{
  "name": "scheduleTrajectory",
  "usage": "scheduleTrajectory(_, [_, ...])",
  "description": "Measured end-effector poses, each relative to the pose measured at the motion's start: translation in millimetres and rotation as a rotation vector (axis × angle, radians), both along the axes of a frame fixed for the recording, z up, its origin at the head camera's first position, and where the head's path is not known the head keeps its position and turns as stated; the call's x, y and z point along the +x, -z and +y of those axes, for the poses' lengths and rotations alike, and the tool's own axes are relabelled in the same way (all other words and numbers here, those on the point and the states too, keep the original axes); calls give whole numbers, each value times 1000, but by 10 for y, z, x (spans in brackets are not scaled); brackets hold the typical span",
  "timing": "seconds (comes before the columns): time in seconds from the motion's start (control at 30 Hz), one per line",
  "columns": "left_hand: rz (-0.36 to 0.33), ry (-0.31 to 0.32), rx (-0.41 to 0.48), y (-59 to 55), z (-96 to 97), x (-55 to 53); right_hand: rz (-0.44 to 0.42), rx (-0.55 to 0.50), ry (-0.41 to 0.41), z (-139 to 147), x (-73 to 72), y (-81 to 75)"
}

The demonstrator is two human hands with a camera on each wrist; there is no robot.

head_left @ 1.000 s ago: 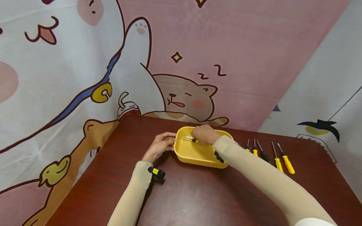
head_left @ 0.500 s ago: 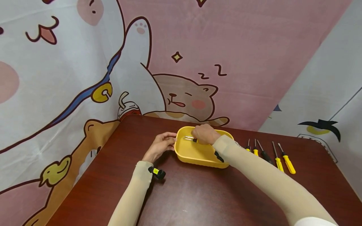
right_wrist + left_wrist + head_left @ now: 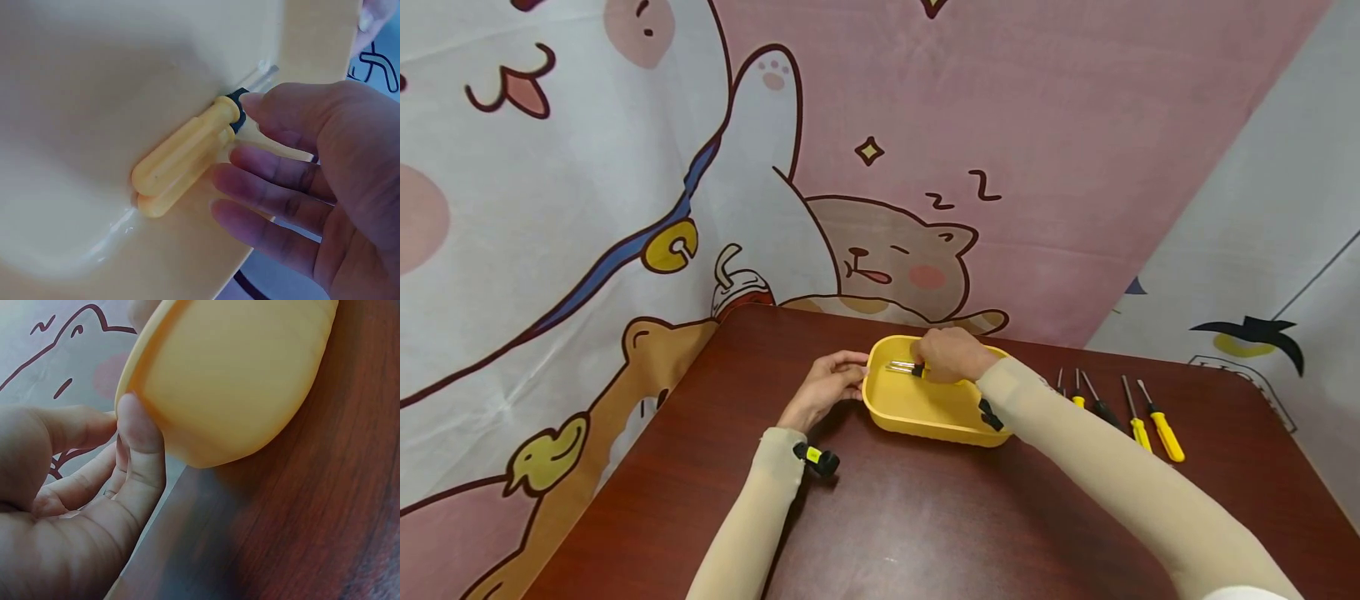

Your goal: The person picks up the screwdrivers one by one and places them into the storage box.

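your right hand (image 3: 337, 162): spread loosely beside two screwdrivers (image 3: 181, 156) inside the yellow tray (image 3: 932, 429) | your left hand (image 3: 81, 500): pinches the tray rim | other screwdrivers (image 3: 1165, 435): on the desk (image 3: 925, 517)

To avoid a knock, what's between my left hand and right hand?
The head view shows the left end of the yellow tray and, inside it, screwdriver shafts.

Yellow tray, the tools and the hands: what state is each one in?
Yellow tray: upright on the table, open at the top, two screwdrivers inside.
Screwdrivers in the tray: lying side by side, handles together.
Screwdrivers on the table: five visible, lying apart, tips away from the person, some partly hidden.
Left hand: pinching the tray's rim.
Right hand: inside the tray, fingers spread, beside the handles.
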State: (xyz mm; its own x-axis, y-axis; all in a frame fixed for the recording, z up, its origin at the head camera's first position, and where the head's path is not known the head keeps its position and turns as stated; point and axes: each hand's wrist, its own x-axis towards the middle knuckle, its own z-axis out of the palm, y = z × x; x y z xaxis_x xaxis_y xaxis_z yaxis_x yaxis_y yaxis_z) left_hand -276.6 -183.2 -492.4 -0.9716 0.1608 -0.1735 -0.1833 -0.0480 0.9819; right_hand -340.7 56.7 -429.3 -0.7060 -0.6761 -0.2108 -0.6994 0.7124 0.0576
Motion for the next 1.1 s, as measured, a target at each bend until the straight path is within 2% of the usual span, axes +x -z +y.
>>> scheduleTrajectory(0.4, [-9, 1, 5, 21, -17, -13, -5, -140, 15, 159, 57, -62])
scheduleTrajectory(0.7, [0, 8, -3, -16, -22, -3, -62, -325, 90, 319, 197, -166])
scheduleTrajectory(1.1, [8, -20, -17, 10, 19, 28, -12, -499, 188, 520, 380, -129])
